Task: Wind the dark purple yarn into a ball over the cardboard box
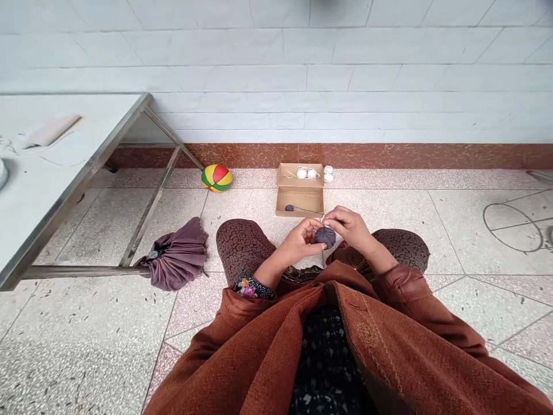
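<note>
Dark yarn ball: between hands, above floor. Left hand: fingers closed around ball. Right hand: fingertips pinching yarn strand at ball's top. Strand leads toward smaller dark ball inside cardboard box. Two white balls in box's far section.

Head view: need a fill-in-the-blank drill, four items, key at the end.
1. The left hand and right hand touch the larger dark yarn ball; the ____ one lies in the cardboard box.
2. The box's far section contains ____ white yarn balls.
3. The tricolour ball is red, green and ____.
4. The umbrella lies to the person's ____.

Missing: smaller; two; yellow; left.
</note>
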The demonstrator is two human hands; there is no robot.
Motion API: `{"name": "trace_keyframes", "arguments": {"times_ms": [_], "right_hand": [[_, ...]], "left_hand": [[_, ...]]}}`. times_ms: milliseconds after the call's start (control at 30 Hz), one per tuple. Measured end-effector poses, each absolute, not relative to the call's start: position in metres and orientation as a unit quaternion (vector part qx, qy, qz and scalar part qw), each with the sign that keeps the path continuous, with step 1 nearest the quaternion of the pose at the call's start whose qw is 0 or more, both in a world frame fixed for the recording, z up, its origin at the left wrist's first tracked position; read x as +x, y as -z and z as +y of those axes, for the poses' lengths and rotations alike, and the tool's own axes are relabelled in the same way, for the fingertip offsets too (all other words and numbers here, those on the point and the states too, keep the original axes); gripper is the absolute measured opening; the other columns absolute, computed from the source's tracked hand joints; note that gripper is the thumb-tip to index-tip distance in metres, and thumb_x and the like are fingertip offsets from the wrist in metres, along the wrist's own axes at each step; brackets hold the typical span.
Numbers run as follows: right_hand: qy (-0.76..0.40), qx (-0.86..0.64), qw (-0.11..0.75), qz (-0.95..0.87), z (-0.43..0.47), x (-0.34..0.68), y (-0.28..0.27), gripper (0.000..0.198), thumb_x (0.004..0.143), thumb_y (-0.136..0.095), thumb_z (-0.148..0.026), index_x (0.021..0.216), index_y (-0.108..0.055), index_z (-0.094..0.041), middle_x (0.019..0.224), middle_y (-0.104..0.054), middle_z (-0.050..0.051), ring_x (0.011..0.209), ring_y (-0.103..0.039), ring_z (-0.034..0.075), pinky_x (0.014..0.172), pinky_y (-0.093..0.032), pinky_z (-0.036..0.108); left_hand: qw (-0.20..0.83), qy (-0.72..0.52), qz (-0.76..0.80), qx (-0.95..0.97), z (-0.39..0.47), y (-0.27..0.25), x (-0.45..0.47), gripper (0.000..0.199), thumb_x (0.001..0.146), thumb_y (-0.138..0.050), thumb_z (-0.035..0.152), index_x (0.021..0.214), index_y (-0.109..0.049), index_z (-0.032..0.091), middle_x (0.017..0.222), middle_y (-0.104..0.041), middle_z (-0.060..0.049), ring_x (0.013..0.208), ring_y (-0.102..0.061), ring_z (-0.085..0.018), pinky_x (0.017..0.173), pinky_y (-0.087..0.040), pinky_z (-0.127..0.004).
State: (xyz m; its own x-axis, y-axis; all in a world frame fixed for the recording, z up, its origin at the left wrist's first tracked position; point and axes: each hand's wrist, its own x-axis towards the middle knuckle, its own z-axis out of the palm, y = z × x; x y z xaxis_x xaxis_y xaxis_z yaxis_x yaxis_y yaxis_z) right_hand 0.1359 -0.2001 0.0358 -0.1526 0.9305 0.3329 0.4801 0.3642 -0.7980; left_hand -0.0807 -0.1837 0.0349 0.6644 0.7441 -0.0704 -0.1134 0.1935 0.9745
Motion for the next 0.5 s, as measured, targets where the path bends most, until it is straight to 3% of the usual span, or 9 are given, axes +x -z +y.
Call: {"name": "trace_keyframes", "arguments": {"times_ms": [133,233,400,500], "right_hand": [[-0.275,-0.523,0.428,-0.684,-0.206,0.132,-0.017,0.038,0.108,-0.058,-0.055,0.090,-0.072,-0.024,0.083,-0.073,0.004,0.078,-0.067,0.020,0.076,-0.055,0.034],[-0.288,-0.490,0.399,-0.719,-0.221,0.126,-0.013,0.039,0.109,-0.058,-0.055,0.088,-0.071,-0.024,0.082,-0.072,0.004,0.077,-0.067,0.020,0.075,-0.055,0.033],[-0.264,-0.453,0.378,-0.763,-0.225,0.124,-0.040,0.033,0.110,-0.060,-0.050,0.096,-0.078,-0.026,0.083,-0.070,0.005,0.078,-0.066,0.021,0.075,-0.055,0.034],[-0.244,-0.470,0.393,-0.752,-0.209,0.129,-0.053,0.031,0.108,-0.064,-0.050,0.097,-0.080,-0.027,0.087,-0.072,0.006,0.083,-0.068,0.022,0.078,-0.055,0.035]], "left_hand": [[0.764,-0.353,0.260,0.472,-0.180,-0.039,-0.085,0.060,0.068,-0.097,0.041,0.109,-0.057,0.024,0.107,-0.069,-0.003,0.093,-0.066,-0.017,0.083,-0.053,-0.031],[0.732,-0.406,0.306,0.453,-0.174,-0.034,-0.086,0.060,0.068,-0.095,0.038,0.109,-0.054,0.024,0.110,-0.069,-0.002,0.094,-0.067,-0.016,0.082,-0.054,-0.030],[0.601,-0.376,0.445,0.547,-0.172,-0.026,-0.084,0.052,0.068,-0.086,0.027,0.108,-0.053,0.023,0.082,-0.061,0.005,0.068,-0.053,-0.012,0.068,-0.041,-0.026],[0.591,-0.321,0.402,0.622,-0.179,-0.031,-0.082,0.050,0.066,-0.084,0.022,0.106,-0.055,0.023,0.084,-0.060,0.005,0.071,-0.053,-0.012,0.070,-0.042,-0.028]]}}
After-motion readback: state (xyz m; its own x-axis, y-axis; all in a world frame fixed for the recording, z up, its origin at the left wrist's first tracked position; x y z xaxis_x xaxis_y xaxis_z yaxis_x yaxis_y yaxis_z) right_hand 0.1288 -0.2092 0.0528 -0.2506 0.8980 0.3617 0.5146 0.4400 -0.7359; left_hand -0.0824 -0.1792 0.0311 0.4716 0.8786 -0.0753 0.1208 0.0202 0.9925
